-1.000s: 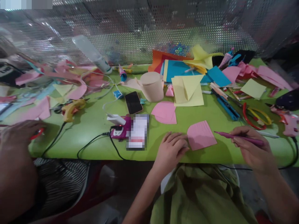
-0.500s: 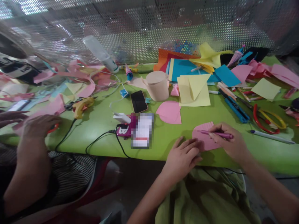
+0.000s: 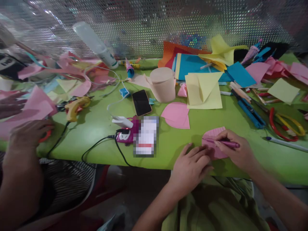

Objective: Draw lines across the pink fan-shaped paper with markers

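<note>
Pink paper point(image 3: 216, 134), cut to a rounded petal-like shape with faint ridges, lies flat on the green counter point(image 3: 96, 128) near its front edge, at about 5 o'clock from the centre of your view. Your left hand point(image 3: 192, 165) rests on its near-left corner, fingers laid flat and close together, pinning it down. Your right hand point(image 3: 237, 152) is closed in a writing grip on a purple pen point(image 3: 222, 142), whose tip touches the sheet's left part. Judging by its look, the sheet is thin, light and limp: it will slide under the pen unless you press it down, and it creases or tears easily, so hold it by flat pressure near the edge, not by pinching the middle.

At 11 o'clock from the sheet lies a second pink cut-out point(image 3: 176, 115), and beyond that a folded yellow sheet point(image 3: 204, 91) and a beige paper cylinder point(image 3: 163, 85). A black phone point(image 3: 141, 102) lies to the left of these, with a magenta device point(image 3: 125, 134) and its black cable nearer the counter's edge. At 2 o'clock are red-and-yellow scissors point(image 3: 285, 125) and a blue tool point(image 3: 249, 112). A stack of coloured paper point(image 3: 192, 62) sits at 12 o'clock against the perforated metal screen point(image 3: 168, 22). Far off at 9 o'clock, another person's hand point(image 3: 30, 133) rests on pink scraps.
</note>
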Demonstrator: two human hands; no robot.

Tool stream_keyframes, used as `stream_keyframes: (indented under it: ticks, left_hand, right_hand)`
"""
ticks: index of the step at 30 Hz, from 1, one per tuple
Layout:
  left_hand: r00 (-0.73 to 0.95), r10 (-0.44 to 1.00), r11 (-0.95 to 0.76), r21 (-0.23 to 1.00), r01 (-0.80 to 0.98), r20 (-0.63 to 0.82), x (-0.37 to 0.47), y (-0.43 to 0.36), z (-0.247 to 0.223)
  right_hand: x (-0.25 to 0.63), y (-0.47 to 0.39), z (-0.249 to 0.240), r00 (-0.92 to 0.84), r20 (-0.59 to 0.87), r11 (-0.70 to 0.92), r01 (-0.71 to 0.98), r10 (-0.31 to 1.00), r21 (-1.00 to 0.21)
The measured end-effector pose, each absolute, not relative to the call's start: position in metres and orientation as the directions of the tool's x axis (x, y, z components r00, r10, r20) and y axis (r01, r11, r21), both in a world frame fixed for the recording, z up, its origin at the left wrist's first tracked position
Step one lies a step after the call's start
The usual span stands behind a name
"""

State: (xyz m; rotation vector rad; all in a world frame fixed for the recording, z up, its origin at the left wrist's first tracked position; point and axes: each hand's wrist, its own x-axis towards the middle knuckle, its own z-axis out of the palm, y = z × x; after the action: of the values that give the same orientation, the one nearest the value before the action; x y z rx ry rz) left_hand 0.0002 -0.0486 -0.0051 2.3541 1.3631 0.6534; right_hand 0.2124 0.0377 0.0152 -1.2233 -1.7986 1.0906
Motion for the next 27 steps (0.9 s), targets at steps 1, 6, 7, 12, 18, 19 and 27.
stream_keyframes:
  ticks: [1, 6, 7, 12, 18, 19, 27]
  left_hand:
    - [0.43, 0.876, -0.479, 0.511, 0.714, 0.219, 0.0, -0.049, -0.005]
    - [0.417, 0.877, -0.477, 0.53, 0.701, 0.238, 0.0, -0.049, -0.004]
    - [0.416, 0.877, -0.477, 0.532, 0.7, 0.239, 0.0, -0.049, -0.003]
    - [0.42, 0.882, -0.465, 0.547, 0.696, 0.215, 0.001, -0.048, -0.001]
    - [0.422, 0.882, -0.463, 0.56, 0.687, 0.211, 0.001, -0.049, 0.0]
    - [0.421, 0.881, -0.464, 0.564, 0.684, 0.214, 0.0, -0.049, 0.0]
    - [0.441, 0.878, -0.463, 0.566, 0.682, 0.187, -0.001, -0.047, 0.002]
  right_hand:
    - [0.212, 0.038, 0.015, -0.316, 0.084, 0.204, 0.369, 0.945, -0.907]
    - [0.211, 0.038, 0.017, -0.304, 0.092, 0.209, 0.38, 0.948, -0.901]
    - [0.211, 0.039, 0.018, -0.3, 0.093, 0.209, 0.381, 0.949, -0.9]
    - [0.215, 0.039, 0.021, -0.243, 0.102, 0.198, 0.411, 0.965, -0.89]
    - [0.228, 0.037, 0.016, -0.169, 0.079, 0.151, 0.466, 0.982, -0.872]
    - [0.23, 0.036, 0.015, -0.147, 0.087, 0.148, 0.478, 0.985, -0.866]
    - [0.245, 0.037, 0.008, 0.005, 0.153, 0.125, 0.552, 0.988, -0.825]
